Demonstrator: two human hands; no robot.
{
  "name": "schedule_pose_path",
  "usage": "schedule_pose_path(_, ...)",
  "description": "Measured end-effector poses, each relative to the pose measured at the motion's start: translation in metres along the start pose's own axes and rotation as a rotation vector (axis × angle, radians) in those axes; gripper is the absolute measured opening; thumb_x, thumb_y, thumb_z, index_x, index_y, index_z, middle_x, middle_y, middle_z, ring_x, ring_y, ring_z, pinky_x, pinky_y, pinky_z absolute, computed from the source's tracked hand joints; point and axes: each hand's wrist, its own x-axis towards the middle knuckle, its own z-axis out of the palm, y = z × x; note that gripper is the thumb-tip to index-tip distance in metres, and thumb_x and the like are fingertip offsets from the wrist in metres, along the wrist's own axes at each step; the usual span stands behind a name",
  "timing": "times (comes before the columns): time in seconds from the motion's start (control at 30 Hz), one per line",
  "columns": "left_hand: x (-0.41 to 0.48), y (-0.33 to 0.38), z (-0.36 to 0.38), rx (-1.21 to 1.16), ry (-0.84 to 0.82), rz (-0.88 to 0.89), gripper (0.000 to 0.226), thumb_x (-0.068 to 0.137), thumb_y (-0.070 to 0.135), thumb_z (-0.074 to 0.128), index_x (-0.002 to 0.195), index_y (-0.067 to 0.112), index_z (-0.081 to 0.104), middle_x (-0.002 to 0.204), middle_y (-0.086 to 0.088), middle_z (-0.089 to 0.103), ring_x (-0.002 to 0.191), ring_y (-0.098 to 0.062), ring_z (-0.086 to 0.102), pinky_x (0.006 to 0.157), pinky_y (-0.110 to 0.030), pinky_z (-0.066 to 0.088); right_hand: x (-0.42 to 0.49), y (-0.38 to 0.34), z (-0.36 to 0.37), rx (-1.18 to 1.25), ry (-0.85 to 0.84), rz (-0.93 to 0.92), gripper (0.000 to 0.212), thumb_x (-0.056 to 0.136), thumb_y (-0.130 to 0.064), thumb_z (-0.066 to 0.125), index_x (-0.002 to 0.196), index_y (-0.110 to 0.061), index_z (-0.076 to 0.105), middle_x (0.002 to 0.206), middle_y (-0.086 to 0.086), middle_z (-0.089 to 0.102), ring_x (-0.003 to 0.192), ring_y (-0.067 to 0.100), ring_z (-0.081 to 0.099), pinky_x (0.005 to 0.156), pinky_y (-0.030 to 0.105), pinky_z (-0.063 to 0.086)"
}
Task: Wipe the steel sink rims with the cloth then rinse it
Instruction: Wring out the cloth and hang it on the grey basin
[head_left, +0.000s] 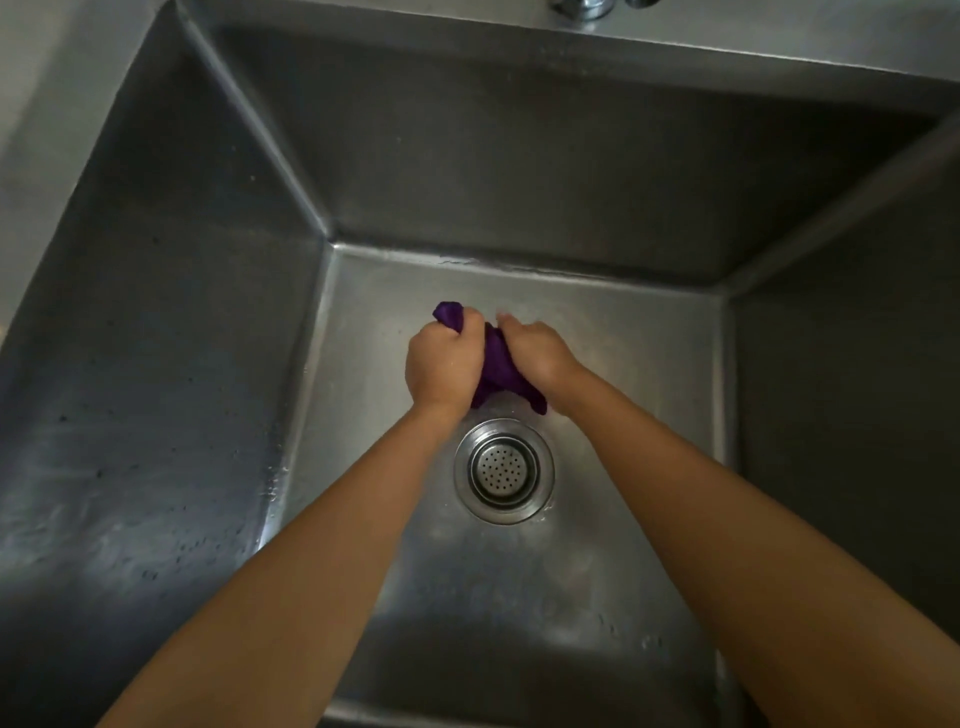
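The head view looked straight down into a deep steel sink (156, 322), with the drain (504, 471) in its floor as the handiest marker. Just beyond the drain, both hands were bunched around a purple cloth (496, 366), held low over the sink floor, presumably so that any water squeezed out would run straight to the strainer. The left hand (441, 364) had its fingers curled tight around one end, a tuft of cloth poking out past the knuckles on the far side from the drain. The right hand (537, 356) was closed over the other end, fingers pressed into the fabric, and a loose corner hung down toward the drain's rim. The two fists sat close together with the cloth twisted between them, which read as wringing, so the rinsing part of the job seemed to be in hand. Droplets dotted the sink wall left of the drain. The base of a tap (584, 8) showed at the far rim; no running water could be seen.
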Motion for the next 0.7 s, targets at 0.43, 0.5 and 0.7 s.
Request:
schedule_pose_path(0.43, -0.007, 0.014, -0.024, -0.484, -0.373, -0.567, 0.031, 0.089, 0.025, 0.043, 0.060, 0.015, 0.047, 0.032, 0.002, 0.040, 0.023, -0.009, 0.033, 0.032, -0.007, 0.023, -0.034, -0.003, 0.011, -0.312, 0.309, -0.668, 0.063, 0.080, -0.063, 0.028, 0.121, -0.026, 0.057, 0.105, 0.003, 0.063, 0.090, 0.017, 0.060, 0.077, 0.028, 0.048)
schedule_pose_path(0.5, -0.011, 0.013, -0.020, -0.489, -0.268, -0.491, 0.034, 0.087, 0.022, 0.047, 0.054, 0.014, 0.046, 0.032, 0.003, 0.040, 0.030, -0.010, 0.037, 0.034, -0.011, 0.024, -0.032, -0.009, 0.012, -0.361, 0.388, -0.670, 0.064, 0.082, -0.063, 0.023, 0.101, -0.019, 0.065, 0.086, 0.004, 0.069, 0.076, 0.019, 0.063, 0.066, 0.027, 0.046)
schedule_pose_path(0.7, -0.010, 0.008, -0.012, -0.318, 0.028, -0.248, 0.035, 0.089, 0.020, 0.046, 0.054, 0.015, 0.047, 0.054, -0.001, 0.049, 0.053, -0.016, 0.048, 0.054, -0.030, 0.039, -0.036, -0.006, 0.021, -0.426, 0.518, -0.580, 0.063, 0.092, -0.046, 0.017, 0.071, -0.008, 0.062, 0.052, 0.000, 0.049, 0.050, 0.024, 0.050, 0.054, 0.027, 0.030)
